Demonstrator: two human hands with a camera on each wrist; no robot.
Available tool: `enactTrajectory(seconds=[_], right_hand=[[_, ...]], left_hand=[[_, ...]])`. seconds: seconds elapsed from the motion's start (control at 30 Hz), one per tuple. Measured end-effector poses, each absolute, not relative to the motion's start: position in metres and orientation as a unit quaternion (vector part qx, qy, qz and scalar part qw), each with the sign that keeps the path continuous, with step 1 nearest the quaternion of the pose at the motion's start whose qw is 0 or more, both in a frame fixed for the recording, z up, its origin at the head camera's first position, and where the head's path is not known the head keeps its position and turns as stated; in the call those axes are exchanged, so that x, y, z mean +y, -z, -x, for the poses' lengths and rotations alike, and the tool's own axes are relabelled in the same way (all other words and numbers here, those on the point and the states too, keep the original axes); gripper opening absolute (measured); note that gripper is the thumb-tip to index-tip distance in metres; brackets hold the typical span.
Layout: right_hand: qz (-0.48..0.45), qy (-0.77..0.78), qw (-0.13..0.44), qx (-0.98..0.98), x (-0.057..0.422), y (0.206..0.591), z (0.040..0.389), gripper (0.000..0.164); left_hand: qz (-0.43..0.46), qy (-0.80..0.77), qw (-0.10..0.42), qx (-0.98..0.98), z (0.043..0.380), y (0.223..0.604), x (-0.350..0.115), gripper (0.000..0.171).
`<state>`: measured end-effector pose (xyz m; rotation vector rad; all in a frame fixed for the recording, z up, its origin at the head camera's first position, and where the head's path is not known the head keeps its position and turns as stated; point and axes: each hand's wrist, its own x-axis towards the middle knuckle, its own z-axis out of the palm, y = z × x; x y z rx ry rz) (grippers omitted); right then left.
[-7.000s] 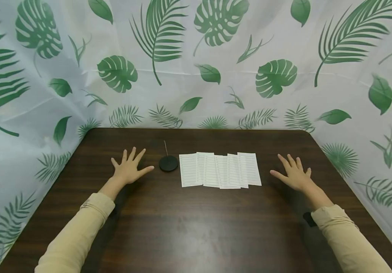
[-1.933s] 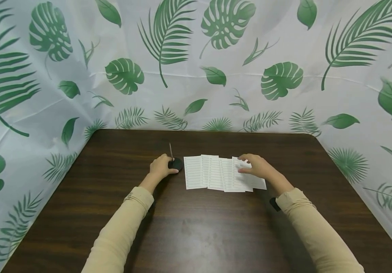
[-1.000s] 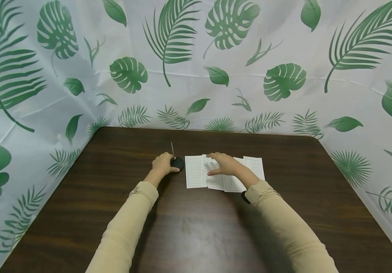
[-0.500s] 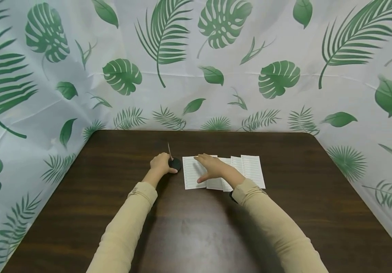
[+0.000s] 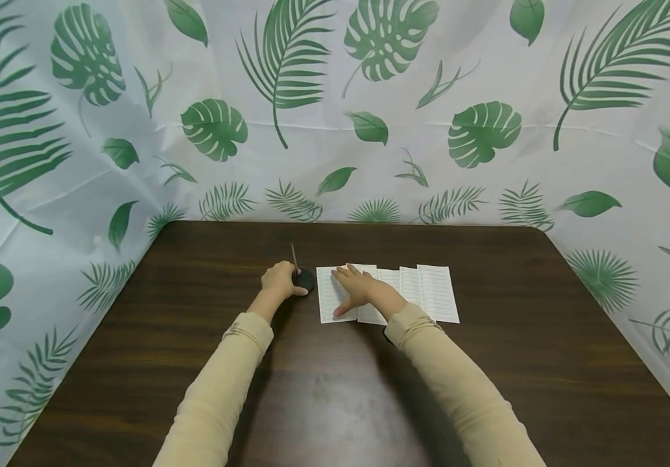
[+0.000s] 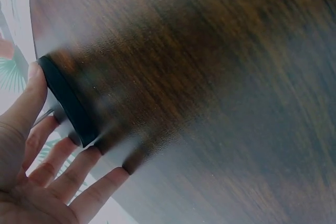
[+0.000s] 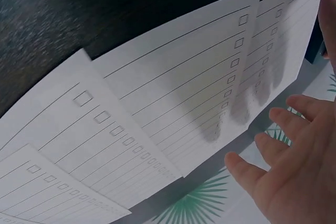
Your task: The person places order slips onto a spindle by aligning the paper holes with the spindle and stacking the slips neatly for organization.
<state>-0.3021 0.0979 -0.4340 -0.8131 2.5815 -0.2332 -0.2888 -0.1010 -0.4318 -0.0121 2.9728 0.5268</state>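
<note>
A receipt spike [image 5: 305, 281] with a round black base and a thin upright rod stands on the table, left of the papers. My left hand [image 5: 277, 281] grips its base; in the left wrist view the thumb and some fingers lie on opposite sides of the black base [image 6: 68, 102]. Several overlapping white checklist slips [image 5: 440, 295] lie in a row, printed with lines and small boxes. Over the leftmost slips is my right hand [image 5: 359, 288], fingers spread. Its shadow falls on the slips [image 7: 173, 85] in the right wrist view, and it holds nothing.
The dark wooden table [image 5: 323, 402] has rounded far corners. White cloth with green leaves [image 5: 405, 162] hangs behind it and along both sides.
Both hands have come inward from resting spread apart. The left has taken hold of the receipt spike's base; the right has passed leftward over the slips to the leftmost ones.
</note>
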Motion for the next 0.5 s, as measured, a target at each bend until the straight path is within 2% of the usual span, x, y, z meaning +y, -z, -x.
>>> enactTrajectory(seconds=[0.17,0.27,0.5], right_hand=[[0.279,0.063,0.218,0.933,0.09,0.436,0.303,0.116],[0.255,0.025,0.23,0.939,0.08,0.424,0.292,0.107],[0.26,0.001,0.199,0.945,0.072,0.418,0.284,0.1]], left_hand=[[0.003,-0.179,0.062,0.982,0.288,0.432,-0.101,0.058],[0.002,-0.179,0.063,0.982,0.289,0.432,-0.101,0.058],[0.005,-0.175,0.058,0.983,0.289,0.433,-0.102,0.057]])
